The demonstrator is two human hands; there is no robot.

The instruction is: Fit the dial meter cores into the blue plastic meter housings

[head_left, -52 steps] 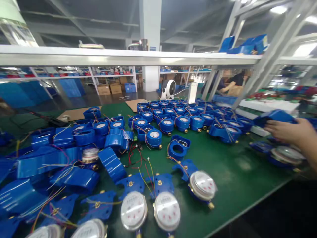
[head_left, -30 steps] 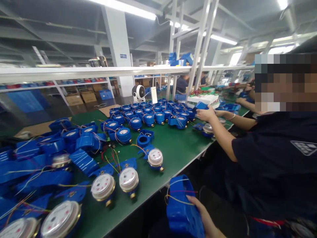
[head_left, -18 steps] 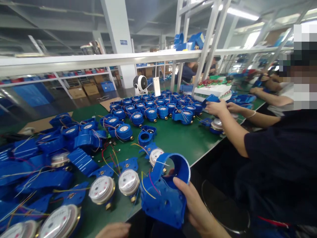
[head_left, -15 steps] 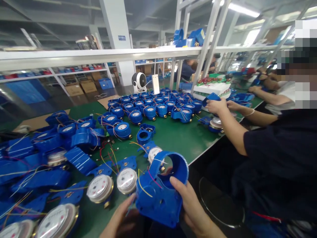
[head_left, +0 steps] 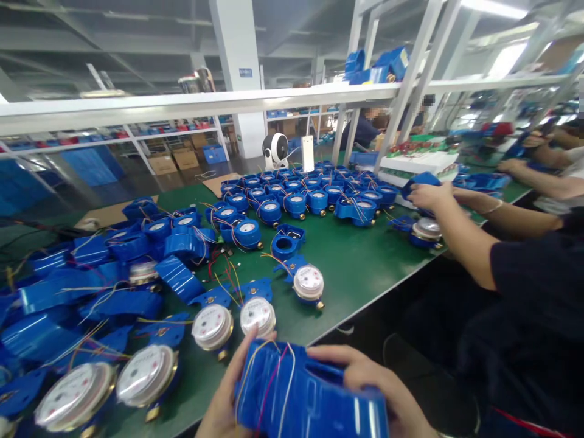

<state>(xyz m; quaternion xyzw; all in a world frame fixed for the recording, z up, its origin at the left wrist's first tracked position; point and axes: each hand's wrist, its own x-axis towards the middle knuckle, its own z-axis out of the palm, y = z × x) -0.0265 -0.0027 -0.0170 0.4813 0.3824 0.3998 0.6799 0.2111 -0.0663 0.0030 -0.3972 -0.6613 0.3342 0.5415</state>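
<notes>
A blue plastic water meter housing (head_left: 314, 395) is between my two hands at the table's near edge, tilted so its side wall faces me. Thin yellow, pink and white wires run over it. My left hand (head_left: 228, 389) grips its left end, and my right hand (head_left: 369, 377) wraps over the top and right side, fingers at the opening. Just beyond lie round water meters with clear-covered white dials: one meter (head_left: 258, 315) behind my left fingers, another meter (head_left: 212, 327) to its left, and a third meter (head_left: 309, 283) farther back. Blue bracket plates with wires lie behind them.
Blue housings (head_left: 123, 292) are heaped at left. Rows of assembled meters (head_left: 292, 194) fill the back of the green table (head_left: 337, 255). A small fan (head_left: 276, 149) stands behind them. At right, a co-worker's hand (head_left: 431, 196) holds a blue housing. A white shelf (head_left: 182, 103) crosses above.
The housing has been lowered and turned, its round opening facing away from view now and its side wall showing. Both hands moved down with it. The camera view has swung left.
</notes>
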